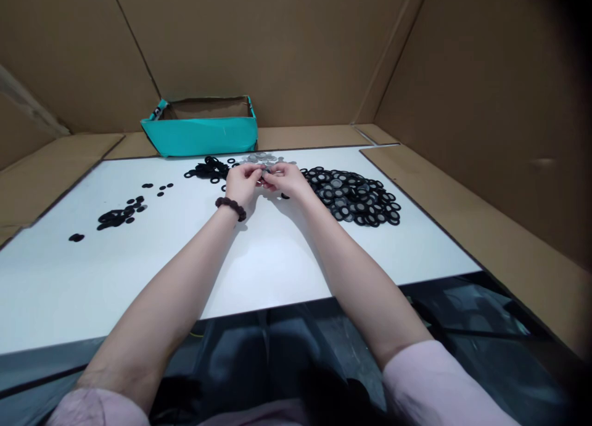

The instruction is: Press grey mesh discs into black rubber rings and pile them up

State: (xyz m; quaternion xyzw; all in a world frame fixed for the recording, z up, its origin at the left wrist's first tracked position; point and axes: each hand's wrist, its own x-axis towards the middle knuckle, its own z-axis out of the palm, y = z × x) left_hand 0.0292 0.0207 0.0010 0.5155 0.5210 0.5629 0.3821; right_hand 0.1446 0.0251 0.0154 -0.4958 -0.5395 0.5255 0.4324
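My left hand [242, 182] and my right hand [287, 179] meet over the far middle of the white table, fingers pinched together. Between the fingertips is a small dark round piece [265, 173], mostly covered by them. To the right of my right hand spreads a large pile of black rings with grey centres [356, 195]. Black open rings [210, 168] lie in a heap beyond my left hand, to its left. Pale translucent discs [259, 158] are scattered just behind both hands.
Small black discs [115, 217] lie loosely grouped on the left of the white table [272, 272]. A turquoise open box [203, 136] stands at the back. Cardboard walls [300, 56] enclose the table at the back and sides.
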